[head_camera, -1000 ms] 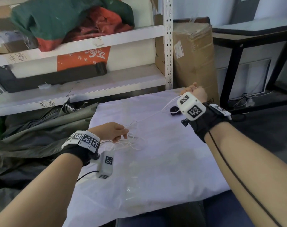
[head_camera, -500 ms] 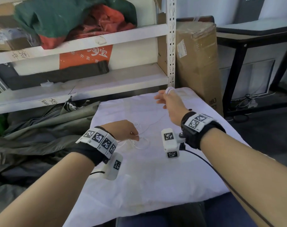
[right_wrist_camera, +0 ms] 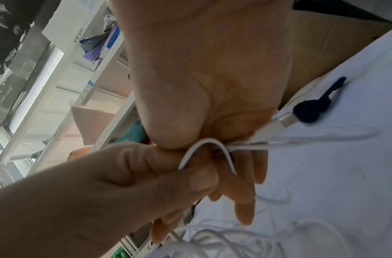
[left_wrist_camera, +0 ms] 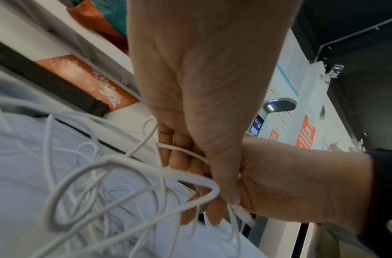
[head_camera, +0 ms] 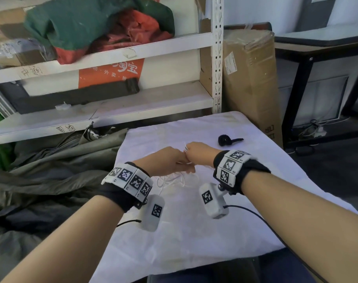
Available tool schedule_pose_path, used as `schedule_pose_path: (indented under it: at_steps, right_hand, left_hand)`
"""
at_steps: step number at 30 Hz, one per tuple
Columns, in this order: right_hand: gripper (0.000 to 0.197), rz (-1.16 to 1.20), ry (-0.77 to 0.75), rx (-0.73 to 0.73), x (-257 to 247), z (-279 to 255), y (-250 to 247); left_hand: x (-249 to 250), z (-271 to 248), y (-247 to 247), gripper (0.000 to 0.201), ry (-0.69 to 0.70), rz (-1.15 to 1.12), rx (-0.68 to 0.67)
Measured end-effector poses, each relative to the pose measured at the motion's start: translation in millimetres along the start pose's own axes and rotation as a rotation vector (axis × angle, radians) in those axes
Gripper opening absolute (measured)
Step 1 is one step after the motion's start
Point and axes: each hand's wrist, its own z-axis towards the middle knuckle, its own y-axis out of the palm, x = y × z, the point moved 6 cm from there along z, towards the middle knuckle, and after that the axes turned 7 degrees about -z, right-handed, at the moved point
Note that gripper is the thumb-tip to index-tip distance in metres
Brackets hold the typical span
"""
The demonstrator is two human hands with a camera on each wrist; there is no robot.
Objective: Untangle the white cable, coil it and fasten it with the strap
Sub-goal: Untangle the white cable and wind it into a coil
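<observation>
My left hand [head_camera: 165, 160] and right hand [head_camera: 198, 153] both pinch the white cable [left_wrist_camera: 129, 167] above the bench [head_camera: 255, 180]; thin, limp, springy, so I grip near its plug [right_wrist_camera: 286, 120].

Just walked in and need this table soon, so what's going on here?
A person is sorting out a white cable. The left hand and right hand meet above the white cloth, both gripping strands near a connector end. Most of the cable lies in loose tangled loops. The black strap lies untouched on the cloth.
</observation>
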Motion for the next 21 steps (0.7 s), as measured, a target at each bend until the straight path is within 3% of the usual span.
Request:
schedule_pose_path:
  at_steps: [3, 6, 8, 11, 13, 16, 18, 21]
  right_hand:
    - [0.013, 0.113, 0.024, 0.025, 0, 1, -8]
    - [0.011, 0.340, 0.055, -0.025, 3, -6, -6]
    - [0.011, 0.313, 0.066, -0.051, 5, -7, -4]
    - [0.025, 0.191, 0.049, -0.122, 9, -8, 2]
    - [0.043, 0.322, 0.039, -0.244, 13, -11, 9]
    - [0.051, 0.502, -0.046, -0.389, 12, -16, 15]
    - [0.043, 0.611, -0.100, -0.377, 11, -16, 11]
    - [0.038, 0.838, -0.078, -0.208, 18, -10, -1]
  left_hand:
    - [2, -1, -3, 0.020, 0.005, -0.058, 0.085]
    - [-1, -6, -4, 0.023, -0.032, -0.097, 0.044]
    - [-5, -9, -7, 0.028, -0.053, -0.139, 0.045]
    - [-20, -14, -17, 0.019, -0.064, -0.169, 0.184]
    - [-32, -18, -23, 0.014, -0.101, -0.158, 0.267]
    - [-53, -22, -21, 0.014, -0.146, -0.102, 0.219]
    - [-64, -24, -15, 0.023, -0.174, -0.034, 0.128]
    - [-70, -29, -19, 0.028, -0.185, -0.030, 0.129]
